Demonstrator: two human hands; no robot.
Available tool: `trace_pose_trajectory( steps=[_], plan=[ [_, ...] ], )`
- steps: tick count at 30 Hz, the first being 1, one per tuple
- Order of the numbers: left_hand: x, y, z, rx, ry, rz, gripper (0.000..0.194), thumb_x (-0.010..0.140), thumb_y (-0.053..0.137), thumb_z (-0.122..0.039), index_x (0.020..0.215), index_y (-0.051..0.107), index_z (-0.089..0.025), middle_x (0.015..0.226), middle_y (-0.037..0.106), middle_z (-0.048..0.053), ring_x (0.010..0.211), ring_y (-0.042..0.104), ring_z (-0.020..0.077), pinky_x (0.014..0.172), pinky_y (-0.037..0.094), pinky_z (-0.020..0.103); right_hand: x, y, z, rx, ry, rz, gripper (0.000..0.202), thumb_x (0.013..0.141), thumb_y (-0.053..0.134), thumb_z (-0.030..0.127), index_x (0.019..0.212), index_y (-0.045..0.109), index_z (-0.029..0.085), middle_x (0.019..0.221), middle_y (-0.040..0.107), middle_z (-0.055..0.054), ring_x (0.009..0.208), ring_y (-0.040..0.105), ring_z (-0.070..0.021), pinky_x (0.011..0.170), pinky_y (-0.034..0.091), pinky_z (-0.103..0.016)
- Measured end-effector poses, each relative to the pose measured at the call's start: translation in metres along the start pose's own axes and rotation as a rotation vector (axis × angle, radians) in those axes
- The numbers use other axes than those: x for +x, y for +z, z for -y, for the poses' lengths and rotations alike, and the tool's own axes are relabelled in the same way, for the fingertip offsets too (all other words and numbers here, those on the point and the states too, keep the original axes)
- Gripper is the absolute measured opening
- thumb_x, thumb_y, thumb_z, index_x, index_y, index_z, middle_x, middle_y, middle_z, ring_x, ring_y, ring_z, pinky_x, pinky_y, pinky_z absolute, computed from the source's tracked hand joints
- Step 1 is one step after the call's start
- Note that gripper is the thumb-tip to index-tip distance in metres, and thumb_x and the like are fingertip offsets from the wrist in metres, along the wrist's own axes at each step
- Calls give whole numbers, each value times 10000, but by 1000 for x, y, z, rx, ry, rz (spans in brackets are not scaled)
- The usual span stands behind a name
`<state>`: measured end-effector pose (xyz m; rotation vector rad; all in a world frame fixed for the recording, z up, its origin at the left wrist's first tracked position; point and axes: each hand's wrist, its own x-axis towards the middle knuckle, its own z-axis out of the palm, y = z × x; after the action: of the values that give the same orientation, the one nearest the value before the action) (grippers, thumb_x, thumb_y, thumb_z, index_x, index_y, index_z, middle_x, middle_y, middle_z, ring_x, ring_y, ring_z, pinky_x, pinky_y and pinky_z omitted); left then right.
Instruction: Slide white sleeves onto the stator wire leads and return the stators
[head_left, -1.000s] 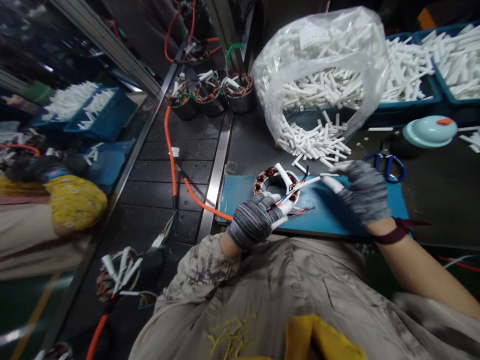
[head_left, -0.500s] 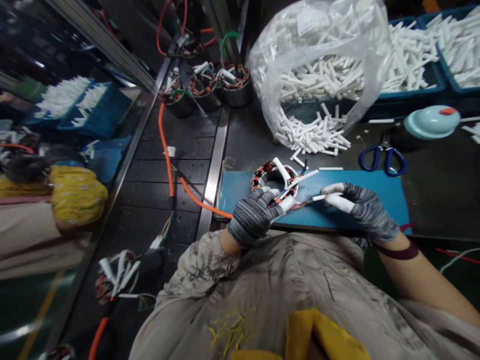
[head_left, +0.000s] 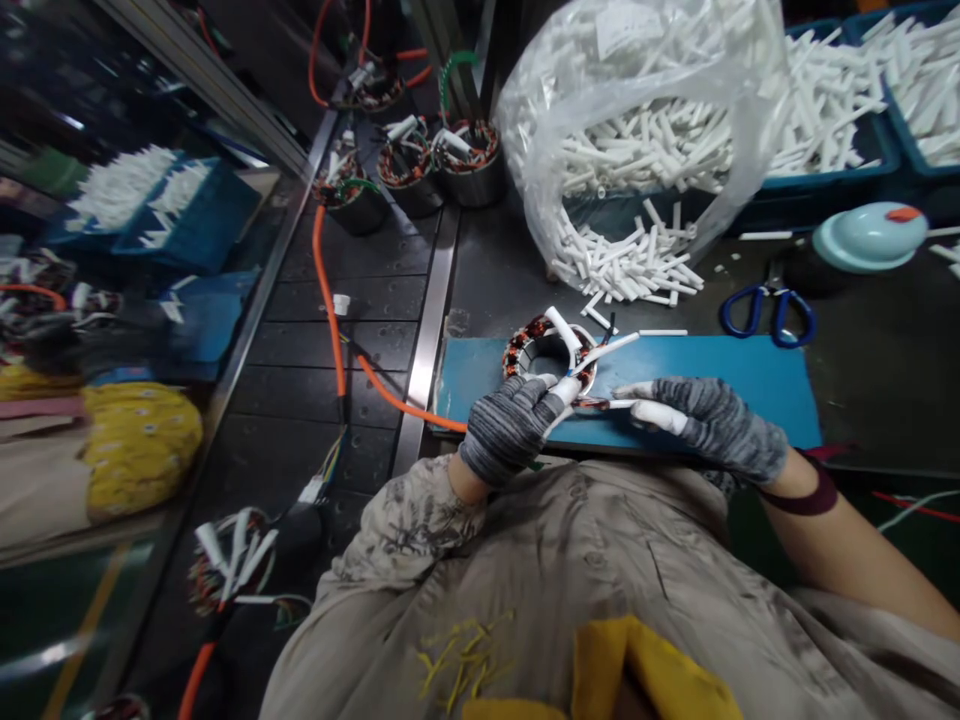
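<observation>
A ring-shaped copper coil part (head_left: 525, 348) rests on the blue board (head_left: 750, 395), with white sleeves standing and lying over its right side. My left hand (head_left: 511, 425), in a grey glove with white fingertips, pinches the wires at the part's near edge. To the right, my right hand (head_left: 709, 420), gloved alike, holds a thin white sleeve (head_left: 619, 404) between thumb and fingers. The left end of that sleeve meets reddish wires coming from the part. An orange cable (head_left: 405, 406) runs in from the left towards my left hand.
Behind the board lies an open plastic bag (head_left: 540, 150) of white sleeves, some spilled out. Scissors (head_left: 769, 305), a light-blue-lidded container (head_left: 870, 238) and blue bins (head_left: 825, 182) are at right. More coil parts (head_left: 469, 165) stand back left; another person's yellow sleeve (head_left: 142, 445) shows far left.
My right hand has moved left with the thin sleeve, closer to my left hand and the coil part. At far left, the other person's sleeve has shifted slightly left and down.
</observation>
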<state>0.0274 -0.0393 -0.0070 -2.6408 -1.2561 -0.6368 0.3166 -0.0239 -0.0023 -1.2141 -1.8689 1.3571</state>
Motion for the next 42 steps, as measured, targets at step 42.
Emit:
trace_pose_trajectory(
  steps=[42],
  plan=[
    [9,-8,-1,-332,-70,-80,226,1073,625,-284,1161,808,-183,1131,829,79,1049,782,185,999,633,329,5,43,-4,-114,56,-96,457,1007,593,596,1037,829,206,746,729,-84,689,635,-220,706,529,-368]
  ],
)
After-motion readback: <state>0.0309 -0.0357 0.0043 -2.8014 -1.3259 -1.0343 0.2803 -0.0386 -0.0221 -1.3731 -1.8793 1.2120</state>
